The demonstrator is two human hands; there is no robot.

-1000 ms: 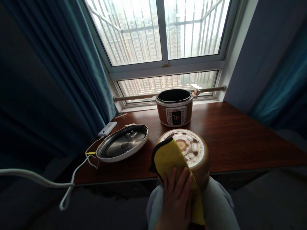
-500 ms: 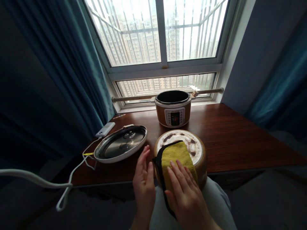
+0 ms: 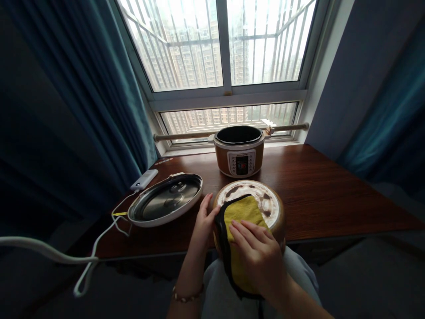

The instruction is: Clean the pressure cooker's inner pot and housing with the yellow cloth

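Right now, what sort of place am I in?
Probably a room in a high-rise home: a blue curtain hangs beside a barred window overlooking tower blocks, and what looks like an electric cooker stands on a brown table.

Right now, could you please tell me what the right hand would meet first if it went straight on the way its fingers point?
Past the yellow cloth beneath it, the right hand would probably meet the left hand first, around its thumb, though depth is hard to judge.
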